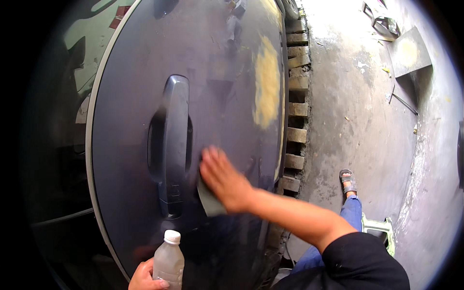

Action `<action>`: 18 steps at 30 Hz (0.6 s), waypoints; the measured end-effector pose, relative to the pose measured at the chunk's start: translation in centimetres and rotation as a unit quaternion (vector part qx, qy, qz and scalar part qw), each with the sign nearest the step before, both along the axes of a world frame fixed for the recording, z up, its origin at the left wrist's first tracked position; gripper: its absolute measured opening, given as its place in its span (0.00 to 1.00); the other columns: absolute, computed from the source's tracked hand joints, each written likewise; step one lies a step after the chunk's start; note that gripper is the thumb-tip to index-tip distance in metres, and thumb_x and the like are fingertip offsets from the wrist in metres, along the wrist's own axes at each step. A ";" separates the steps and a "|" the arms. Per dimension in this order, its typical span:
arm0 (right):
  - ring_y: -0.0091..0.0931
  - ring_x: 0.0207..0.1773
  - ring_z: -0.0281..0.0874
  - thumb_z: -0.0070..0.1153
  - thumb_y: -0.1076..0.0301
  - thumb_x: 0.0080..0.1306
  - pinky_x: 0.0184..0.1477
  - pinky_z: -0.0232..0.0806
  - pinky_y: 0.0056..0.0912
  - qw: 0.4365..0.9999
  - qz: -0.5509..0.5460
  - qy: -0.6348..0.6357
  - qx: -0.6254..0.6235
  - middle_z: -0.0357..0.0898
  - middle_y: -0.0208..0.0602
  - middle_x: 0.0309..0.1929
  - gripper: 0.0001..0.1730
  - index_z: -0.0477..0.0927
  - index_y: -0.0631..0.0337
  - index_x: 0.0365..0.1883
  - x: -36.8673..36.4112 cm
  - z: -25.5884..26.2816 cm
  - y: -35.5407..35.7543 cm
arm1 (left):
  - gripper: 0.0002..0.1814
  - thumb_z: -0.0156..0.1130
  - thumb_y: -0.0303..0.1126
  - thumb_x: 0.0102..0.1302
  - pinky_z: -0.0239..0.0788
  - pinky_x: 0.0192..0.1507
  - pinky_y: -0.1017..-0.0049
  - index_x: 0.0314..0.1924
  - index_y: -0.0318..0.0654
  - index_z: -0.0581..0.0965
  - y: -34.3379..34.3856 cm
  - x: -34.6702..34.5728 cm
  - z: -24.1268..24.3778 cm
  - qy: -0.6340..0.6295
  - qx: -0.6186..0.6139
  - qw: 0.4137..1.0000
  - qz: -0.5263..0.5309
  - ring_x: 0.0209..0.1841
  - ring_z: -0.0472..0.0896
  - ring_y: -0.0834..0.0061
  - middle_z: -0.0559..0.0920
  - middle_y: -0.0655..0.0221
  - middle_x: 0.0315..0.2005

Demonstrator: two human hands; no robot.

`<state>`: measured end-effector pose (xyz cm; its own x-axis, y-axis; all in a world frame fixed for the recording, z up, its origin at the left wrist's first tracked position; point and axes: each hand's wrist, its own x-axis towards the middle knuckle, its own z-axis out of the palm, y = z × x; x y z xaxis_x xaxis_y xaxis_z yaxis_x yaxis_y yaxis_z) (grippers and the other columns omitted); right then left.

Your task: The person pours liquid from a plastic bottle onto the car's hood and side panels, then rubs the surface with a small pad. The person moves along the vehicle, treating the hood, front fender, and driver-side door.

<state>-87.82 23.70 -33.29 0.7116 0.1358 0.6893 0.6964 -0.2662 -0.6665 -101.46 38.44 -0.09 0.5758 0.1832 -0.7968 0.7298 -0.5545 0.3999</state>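
A dark car door (224,119) fills the middle of the head view, with a door handle (175,145) on it. Just right of the handle, my right hand (224,181) lies flat on the panel, fingers together, pressing a greyish-green sheet (211,203) that looks like sandpaper. Part of the sheet is hidden under the palm. At the bottom, my left hand (146,277) grips a translucent plastic bottle (168,264) with a white cap, upright below the handle. A yellowish filler patch (267,85) covers the panel up and to the right of my right hand.
A row of bricks (296,136) edges a gap beside the car. On the concrete floor (337,108) to the right, a light green plastic stool (378,224) stands near my leg. A square board (411,52) leans at the wall, with a thin rod (405,103) near it.
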 end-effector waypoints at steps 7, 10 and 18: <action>0.49 0.82 0.41 0.46 0.64 0.61 0.81 0.35 0.52 0.994 -0.026 -0.023 0.100 0.48 0.61 0.78 0.42 0.57 0.72 0.74 9.3 3.0 -5.1 | 0.45 0.77 0.49 0.50 0.72 0.52 0.70 0.62 0.26 0.71 -4.7 2.8 -2.3 0.012 0.001 0.999 -0.042 0.46 0.82 0.72 0.83 0.61 0.45; 0.49 0.82 0.42 0.48 0.63 0.60 0.81 0.36 0.52 0.996 -0.008 -0.061 0.062 0.50 0.61 0.78 0.42 0.60 0.73 0.72 4.7 1.1 -2.8 | 0.44 0.76 0.51 0.52 0.77 0.49 0.64 0.60 0.25 0.71 -7.3 3.7 -4.0 -0.002 -0.068 0.997 0.032 0.43 0.84 0.66 0.83 0.57 0.44; 0.50 0.81 0.45 0.47 0.65 0.62 0.80 0.38 0.54 0.991 -0.013 -0.034 0.126 0.53 0.61 0.77 0.37 0.64 0.73 0.70 11.5 3.6 -6.8 | 0.48 0.77 0.55 0.49 0.82 0.45 0.56 0.58 0.23 0.70 -12.6 6.5 -4.4 -0.082 -0.079 0.988 0.104 0.41 0.87 0.58 0.83 0.50 0.41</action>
<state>-76.31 16.94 -29.65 0.6637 -0.0645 0.7452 0.7366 -0.1167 -0.6662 -94.92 25.86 -4.52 0.6626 0.1923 -0.7238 0.7394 -0.3216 0.5915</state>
